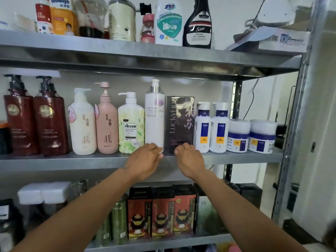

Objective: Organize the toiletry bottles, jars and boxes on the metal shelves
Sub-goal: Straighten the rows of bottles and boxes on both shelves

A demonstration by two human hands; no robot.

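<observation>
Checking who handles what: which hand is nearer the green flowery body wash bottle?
Left. The left hand is just right of the body wash bottle, below the white bottle; the right hand is farther right, by the dark box.

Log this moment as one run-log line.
shelf: middle shelf | left hand: at tall white bottle base | right hand: at dark box base | grip: unclear | row: upright

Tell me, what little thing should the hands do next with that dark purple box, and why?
Probably nudge the dark purple box a little straighter. Both the left hand and the right hand sit at its foot on the middle shelf, holding nothing, and the box stands between the tall white bottle and the blue-labelled bottles.
</observation>
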